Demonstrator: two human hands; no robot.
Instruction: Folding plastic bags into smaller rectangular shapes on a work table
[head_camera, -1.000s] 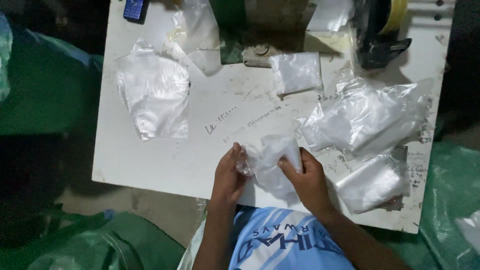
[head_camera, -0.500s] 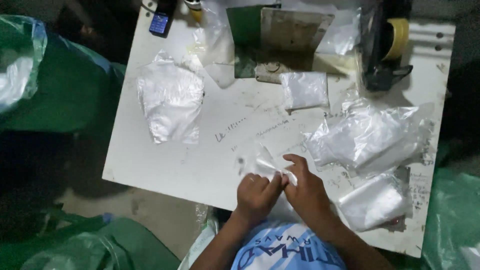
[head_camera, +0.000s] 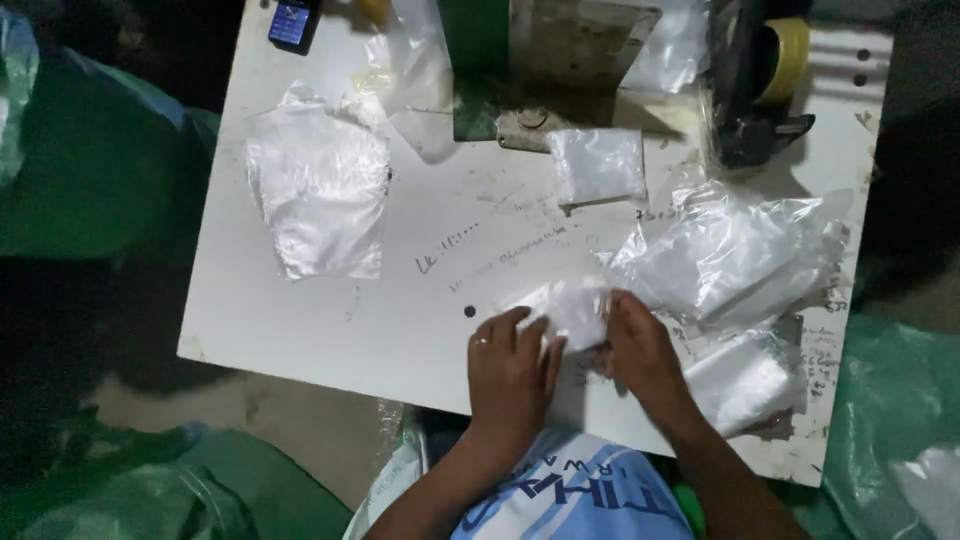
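My left hand (head_camera: 510, 365) and my right hand (head_camera: 640, 350) press a small folded clear plastic bag (head_camera: 568, 308) flat against the white table (head_camera: 400, 300) near its front edge. Fingers of both hands lie on the bag; the left hand wears a ring. A loose heap of clear bags (head_camera: 730, 255) lies just right of my right hand, and a rolled pack of bags (head_camera: 745, 380) sits beside my right wrist.
A flat stack of clear bags (head_camera: 320, 195) lies at the left of the table, a small folded packet (head_camera: 598, 165) at the middle back. A phone (head_camera: 293, 22), a tape dispenser (head_camera: 765, 85) and a metal device (head_camera: 560, 60) stand along the back. Green sacks (head_camera: 80, 170) surround the table.
Both hands have brought the crumpled bag down from in front of me and folded it flat on the table. The view has shifted slightly.
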